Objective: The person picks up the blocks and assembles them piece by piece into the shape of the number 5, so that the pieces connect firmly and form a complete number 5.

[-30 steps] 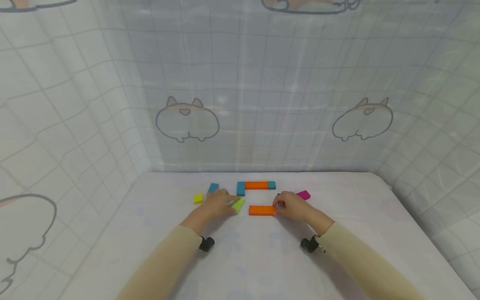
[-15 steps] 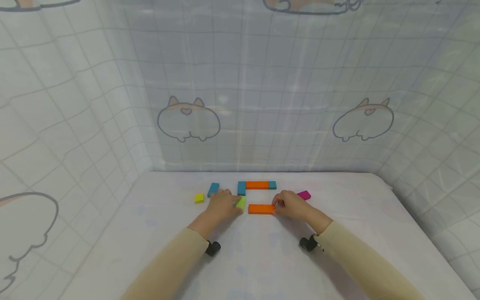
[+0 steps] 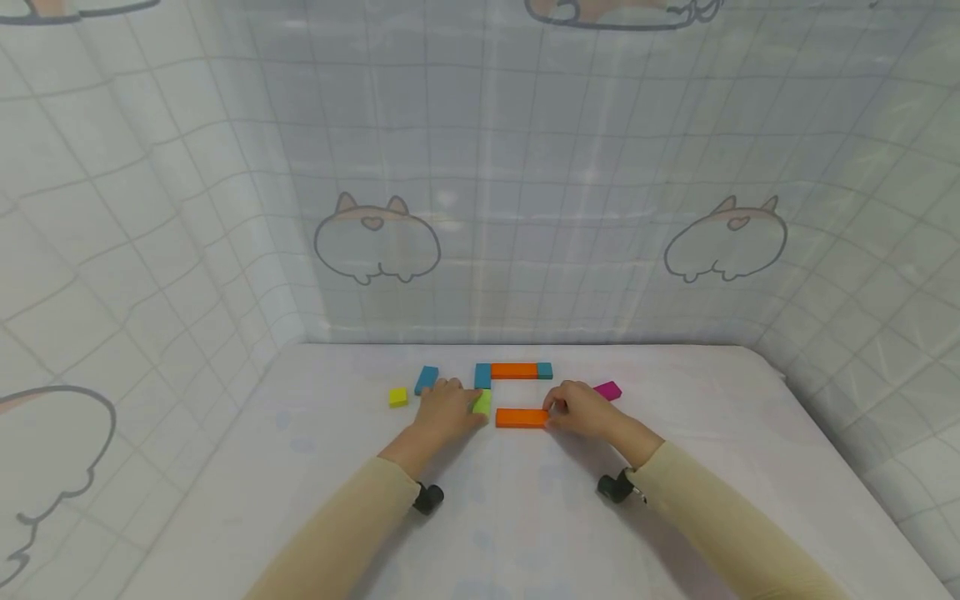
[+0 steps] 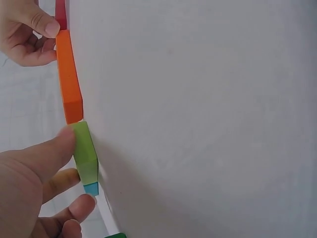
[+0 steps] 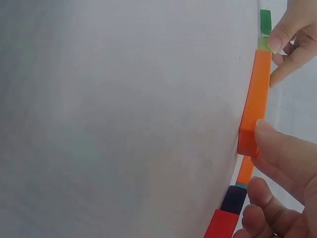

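In the head view my left hand (image 3: 444,412) pinches a lime-green block (image 3: 482,403) between thumb and fingers. The far end of that block meets, or nearly meets, a blue block (image 3: 483,376). My right hand (image 3: 585,411) grips the right end of a long orange block (image 3: 521,418) lying crosswise. Seen from the left wrist, the orange block (image 4: 68,74) and the green block (image 4: 85,151) lie very close, end to end. A second orange block (image 3: 514,371) lies behind, between the blue block and a small teal block (image 3: 545,371).
A yellow block (image 3: 398,397) and another blue block (image 3: 427,380) lie left of my left hand. Beyond my right hand is a magenta block (image 3: 608,391). The right wrist view shows a dark block (image 5: 234,199) beside a red one (image 5: 221,224). A patterned cloth wall (image 3: 517,308) rises behind.
My left hand has moved right with the green block, which has turned from slanted to nearly straight in line with the blue block. The front orange block and right hand have shifted slightly left.
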`<state>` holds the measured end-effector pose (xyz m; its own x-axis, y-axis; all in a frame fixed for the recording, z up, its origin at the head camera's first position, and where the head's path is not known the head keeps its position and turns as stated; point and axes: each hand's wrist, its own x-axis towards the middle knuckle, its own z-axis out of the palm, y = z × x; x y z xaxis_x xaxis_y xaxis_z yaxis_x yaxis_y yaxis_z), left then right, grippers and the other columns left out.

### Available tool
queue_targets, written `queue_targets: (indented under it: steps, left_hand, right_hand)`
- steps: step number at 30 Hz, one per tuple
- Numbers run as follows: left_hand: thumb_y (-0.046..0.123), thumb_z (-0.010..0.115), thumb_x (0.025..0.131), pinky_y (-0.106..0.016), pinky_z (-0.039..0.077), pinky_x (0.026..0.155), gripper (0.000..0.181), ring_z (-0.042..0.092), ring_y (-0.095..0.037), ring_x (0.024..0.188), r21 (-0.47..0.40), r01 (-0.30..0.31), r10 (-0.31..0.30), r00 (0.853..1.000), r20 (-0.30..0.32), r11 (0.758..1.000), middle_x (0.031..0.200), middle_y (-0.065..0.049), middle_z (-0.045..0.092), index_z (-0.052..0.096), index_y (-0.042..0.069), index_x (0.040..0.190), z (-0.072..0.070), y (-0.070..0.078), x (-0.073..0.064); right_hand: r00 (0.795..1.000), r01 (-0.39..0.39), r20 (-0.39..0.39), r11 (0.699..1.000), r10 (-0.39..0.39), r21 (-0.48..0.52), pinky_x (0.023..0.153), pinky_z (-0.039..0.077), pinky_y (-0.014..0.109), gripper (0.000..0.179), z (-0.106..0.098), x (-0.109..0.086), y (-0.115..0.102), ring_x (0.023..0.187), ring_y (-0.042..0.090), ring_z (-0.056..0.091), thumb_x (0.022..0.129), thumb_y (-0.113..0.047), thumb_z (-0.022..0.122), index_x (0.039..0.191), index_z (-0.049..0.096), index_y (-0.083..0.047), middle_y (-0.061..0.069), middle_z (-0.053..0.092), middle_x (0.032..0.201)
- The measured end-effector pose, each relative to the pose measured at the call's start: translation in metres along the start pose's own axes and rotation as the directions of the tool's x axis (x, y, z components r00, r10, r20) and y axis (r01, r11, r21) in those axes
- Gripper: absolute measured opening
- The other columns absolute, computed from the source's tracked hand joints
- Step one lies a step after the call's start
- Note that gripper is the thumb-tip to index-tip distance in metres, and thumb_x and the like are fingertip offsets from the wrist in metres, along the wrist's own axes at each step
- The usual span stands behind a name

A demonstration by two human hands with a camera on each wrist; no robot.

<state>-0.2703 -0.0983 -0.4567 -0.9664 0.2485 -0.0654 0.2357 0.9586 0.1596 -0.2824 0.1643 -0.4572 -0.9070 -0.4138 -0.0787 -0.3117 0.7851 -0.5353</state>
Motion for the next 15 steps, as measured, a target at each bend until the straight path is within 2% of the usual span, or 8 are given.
queue_targets:
  steps: [8, 15]
  left_hand:
    - [0.049, 0.072, 0.090, -0.043, 0.038, 0.083, 0.057, 0.045, -0.024, 0.093, -0.002, 0.004, -0.004, 1.000, 0.001, 1.000, 0.104, -0.006, 0.058, 0.061, 0.023, 0.140, 0.0025, 0.0006, 0.0009]
    - [0.049, 0.071, 0.090, -0.051, 0.041, 0.094, 0.059, 0.048, -0.026, 0.097, -0.039, 0.012, -0.012, 1.000, 0.002, 0.999, 0.112, -0.008, 0.061, 0.059, 0.022, 0.142, 0.0027, 0.0008, 0.0001]
  right_hand:
    - [1.000, 0.001, -0.003, 1.000, -0.001, -0.005, 0.079, 0.048, 0.031, 0.016, 0.0003, 0.0004, -0.0005, 0.087, 0.017, 0.052, 0.085, -0.018, 0.081, 0.100, 0.074, -0.018, -0.003, 0.058, 0.088]
    - [1.000, 0.003, -0.002, 1.000, -0.003, -0.014, 0.081, 0.049, 0.032, 0.016, -0.0003, -0.0010, -0.0012, 0.087, 0.018, 0.052, 0.086, -0.018, 0.081, 0.100, 0.074, -0.017, -0.003, 0.059, 0.089]
